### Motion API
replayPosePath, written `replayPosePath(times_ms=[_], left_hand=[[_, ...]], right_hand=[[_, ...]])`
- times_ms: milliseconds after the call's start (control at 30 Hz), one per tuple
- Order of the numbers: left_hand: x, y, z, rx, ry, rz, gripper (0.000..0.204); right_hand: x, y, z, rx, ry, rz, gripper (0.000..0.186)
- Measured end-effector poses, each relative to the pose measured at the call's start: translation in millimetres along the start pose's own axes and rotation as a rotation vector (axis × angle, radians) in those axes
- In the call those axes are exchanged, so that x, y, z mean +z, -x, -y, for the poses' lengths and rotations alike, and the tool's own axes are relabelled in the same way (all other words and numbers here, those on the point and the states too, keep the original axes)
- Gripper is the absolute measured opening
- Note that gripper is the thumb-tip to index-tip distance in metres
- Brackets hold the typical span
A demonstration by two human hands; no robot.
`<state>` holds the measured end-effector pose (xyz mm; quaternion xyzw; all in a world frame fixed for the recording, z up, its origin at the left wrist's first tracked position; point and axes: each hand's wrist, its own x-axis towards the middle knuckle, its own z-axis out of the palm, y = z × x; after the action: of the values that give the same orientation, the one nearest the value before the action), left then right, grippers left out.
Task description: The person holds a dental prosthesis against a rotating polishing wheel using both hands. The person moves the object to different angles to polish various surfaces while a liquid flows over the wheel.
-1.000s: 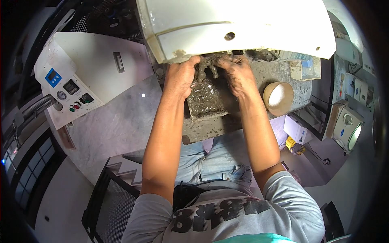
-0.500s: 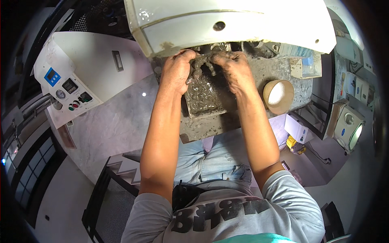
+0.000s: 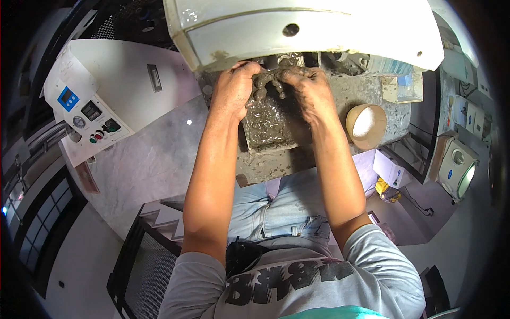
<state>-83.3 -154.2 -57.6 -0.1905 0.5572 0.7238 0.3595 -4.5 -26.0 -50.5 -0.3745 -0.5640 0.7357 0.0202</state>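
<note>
A pale, veined floor point(image 3: 154, 149) is being lit unevenly, and its left side is being overlooked by a white cabinet point(image 3: 122, 80) on which a sloped control panel point(image 3: 101, 114) is being carried. A mud-stained desk point(image 3: 276, 166) is being partly covered from above by a white machine hood point(image 3: 329, 37). On the desk, a shallow tray point(image 3: 272, 151) is being filled by wet grey sludge point(image 3: 265, 127). A lobed, mud-coated mass point(image 3: 263, 86) is being found over the tray's far part, between the two hands and just in front of the hood's lower edge. It is being flanked closely by the left hand point(image 3: 234, 90) and the right hand point(image 3: 309, 93), both with fingers being curled inward and being soiled with mud. Whether either grip is being clenched on the mass or left loose cannot be told, as the fingertips are being obscured by mud and shadow. To the right of the right hand, a tan bowl point(image 3: 376, 140) is being supported by the desk, and beyond it a pale open box point(image 3: 404, 97) is being kept.
</note>
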Motion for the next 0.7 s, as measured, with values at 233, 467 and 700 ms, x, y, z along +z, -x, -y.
replayPosePath(times_ms=[233,467,700], left_hand=[[-6.9,10.2,12.9,0.255,-0.212,0.076,0.014],[-4.1,14.8,10.7,0.503,-0.531,0.011,0.013],[-7.7,18.6,18.5,0.612,-0.488,-0.001,0.013]], right_hand=[[-3.9,5.7,1.1,-0.037,0.02,0.071,0.014],[2.4,-0.1,0.1,-0.032,0.109,0.061,0.016],[3.6,-2.2,-7.9,-0.041,0.092,0.08,0.016]])
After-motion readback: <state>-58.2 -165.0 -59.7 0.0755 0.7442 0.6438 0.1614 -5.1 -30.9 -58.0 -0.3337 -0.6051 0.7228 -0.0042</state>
